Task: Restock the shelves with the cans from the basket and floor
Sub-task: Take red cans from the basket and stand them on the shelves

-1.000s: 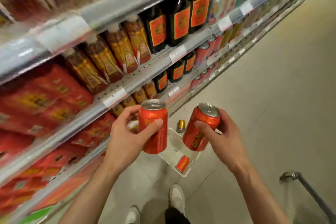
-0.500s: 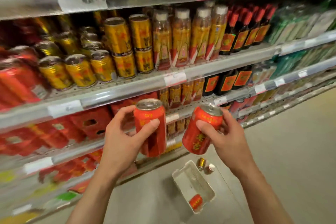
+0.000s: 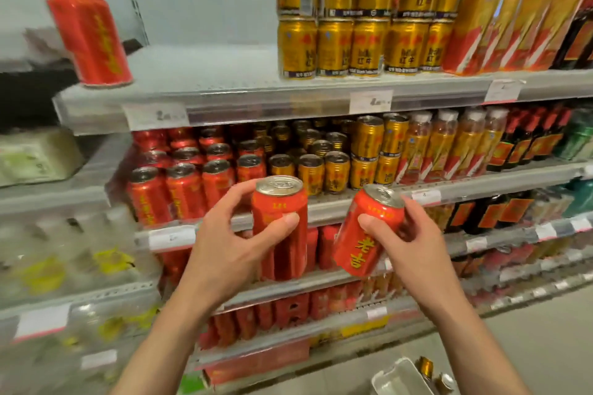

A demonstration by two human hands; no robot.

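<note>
At shelf front, left hand (image 3: 224,253) grips one upright red can (image 3: 279,228), right hand (image 3: 414,245) grips a second, tilted red can (image 3: 369,231); neither shelved yet. Middle shelf (image 3: 337,207) already holds red rows. Basket (image 3: 398,378) low right, gold can (image 3: 425,367) beside it: more left.

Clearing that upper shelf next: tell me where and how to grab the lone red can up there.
Grip the lone red can round its middle from the front right, where the shelf beside it is bare. It appears tilted, so wrap fingers fully.
</note>
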